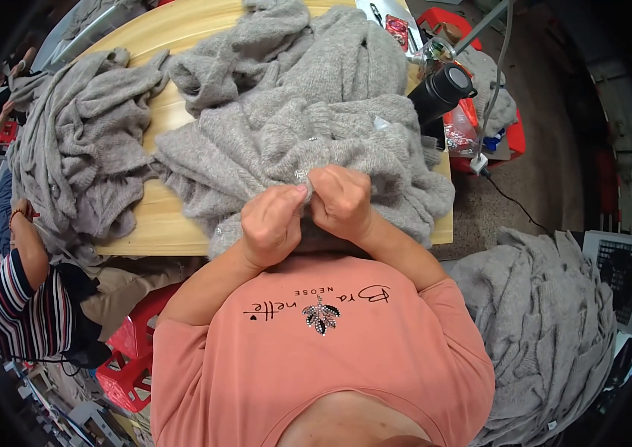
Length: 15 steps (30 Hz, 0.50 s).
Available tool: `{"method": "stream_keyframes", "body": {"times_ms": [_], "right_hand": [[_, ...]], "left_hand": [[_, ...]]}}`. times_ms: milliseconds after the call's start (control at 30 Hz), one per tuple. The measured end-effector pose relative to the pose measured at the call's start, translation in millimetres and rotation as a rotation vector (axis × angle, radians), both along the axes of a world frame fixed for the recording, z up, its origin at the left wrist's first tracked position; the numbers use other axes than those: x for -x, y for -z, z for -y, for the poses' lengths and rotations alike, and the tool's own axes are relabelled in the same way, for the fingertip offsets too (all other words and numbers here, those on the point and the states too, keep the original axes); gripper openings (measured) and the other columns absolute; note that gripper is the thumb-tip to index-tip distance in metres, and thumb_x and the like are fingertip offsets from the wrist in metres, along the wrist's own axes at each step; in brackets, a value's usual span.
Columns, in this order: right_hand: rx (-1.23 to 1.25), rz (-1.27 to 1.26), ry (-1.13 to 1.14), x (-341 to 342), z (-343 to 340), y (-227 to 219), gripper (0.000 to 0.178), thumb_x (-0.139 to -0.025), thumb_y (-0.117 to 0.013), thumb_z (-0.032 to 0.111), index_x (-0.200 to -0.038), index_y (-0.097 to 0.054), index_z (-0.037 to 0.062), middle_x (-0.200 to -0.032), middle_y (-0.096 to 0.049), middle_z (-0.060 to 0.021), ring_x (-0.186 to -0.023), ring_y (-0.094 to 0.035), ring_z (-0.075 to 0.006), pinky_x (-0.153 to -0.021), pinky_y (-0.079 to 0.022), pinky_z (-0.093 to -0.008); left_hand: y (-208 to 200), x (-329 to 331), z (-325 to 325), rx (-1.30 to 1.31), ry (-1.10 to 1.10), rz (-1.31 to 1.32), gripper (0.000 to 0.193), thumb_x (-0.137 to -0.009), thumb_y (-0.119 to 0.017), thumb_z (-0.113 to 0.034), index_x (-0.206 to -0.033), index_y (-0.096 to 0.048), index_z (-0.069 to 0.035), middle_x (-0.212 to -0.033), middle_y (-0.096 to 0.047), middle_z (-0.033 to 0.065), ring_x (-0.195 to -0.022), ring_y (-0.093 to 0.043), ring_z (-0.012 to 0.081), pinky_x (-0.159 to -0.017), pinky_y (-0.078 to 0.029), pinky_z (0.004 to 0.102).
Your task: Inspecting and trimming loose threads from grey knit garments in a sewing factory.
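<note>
Both sets of fingers are curled tight, pinching the near edge of a grey knitted sweater. The left hand and right hand sit knuckle to knuckle, touching. The sweater spreads away across the wooden tabletop, with another grey pile to the left.

The grey sweater pinched in both hands is a soft, fuzzy knit, matt, with a ribbed texture showing in its folds. The heap of grey knitwear at the left and the pile at the near right look like the same woolly cloth. The bench is pale wood, smooth with a faint sheen. The black flask at the far right looks matt, with a glossy rim.
</note>
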State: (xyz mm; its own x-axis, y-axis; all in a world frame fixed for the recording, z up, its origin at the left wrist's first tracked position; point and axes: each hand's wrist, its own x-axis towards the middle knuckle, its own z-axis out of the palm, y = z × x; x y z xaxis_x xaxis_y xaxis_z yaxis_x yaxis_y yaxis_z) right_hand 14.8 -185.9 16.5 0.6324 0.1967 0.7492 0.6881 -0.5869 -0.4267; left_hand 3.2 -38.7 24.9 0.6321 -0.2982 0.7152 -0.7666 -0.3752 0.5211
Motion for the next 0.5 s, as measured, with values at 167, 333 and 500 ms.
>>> {"method": "stream_keyframes", "body": {"times_ms": [167, 333, 500], "right_hand": [[-0.121, 0.09, -0.133, 13.5, 12.2, -3.4, 0.024, -0.065, -0.057, -0.003, -0.089, -0.056, -0.0008, -0.076, -0.058, -0.0126, -0.061, -0.057, -0.0297, -0.053, -0.047, -0.033], [-0.154, -0.186, -0.706, 26.0, 24.7, -28.1, 0.016, -0.066, -0.056, -0.005, -0.081, -0.057, -0.0007, -0.081, -0.059, -0.0133, -0.065, -0.059, -0.0278, -0.054, -0.047, -0.0323], [0.007, -0.37, -0.812, 34.9, 23.1, -39.6, 0.015, -0.067, -0.061, 0.0, -0.082, -0.058, -0.0015, -0.083, -0.06, -0.0111, -0.067, -0.057, -0.025, -0.059, -0.047, -0.0334]], "left_hand": [[-13.3, -3.9, -9.4, 0.078, 0.135, -0.049, 0.018, -0.07, -0.055, 0.012, -0.086, -0.059, 0.004, -0.075, -0.062, 0.0155, -0.063, -0.061, 0.0246, -0.056, -0.049, 0.0288], [-42.2, -66.9, -7.8, -0.121, 0.052, -0.439, 0.041, -0.07, -0.071, -0.018, -0.1, -0.054, 0.005, -0.09, -0.061, 0.0194, -0.075, -0.063, 0.0293, -0.062, -0.05, 0.0333], [66.8, -100.7, 19.0, -0.922, 0.001, -0.565, 0.031, -0.066, -0.069, -0.02, -0.086, -0.056, 0.001, -0.08, -0.061, 0.0233, -0.079, -0.06, 0.0396, -0.07, -0.047, 0.0464]]}}
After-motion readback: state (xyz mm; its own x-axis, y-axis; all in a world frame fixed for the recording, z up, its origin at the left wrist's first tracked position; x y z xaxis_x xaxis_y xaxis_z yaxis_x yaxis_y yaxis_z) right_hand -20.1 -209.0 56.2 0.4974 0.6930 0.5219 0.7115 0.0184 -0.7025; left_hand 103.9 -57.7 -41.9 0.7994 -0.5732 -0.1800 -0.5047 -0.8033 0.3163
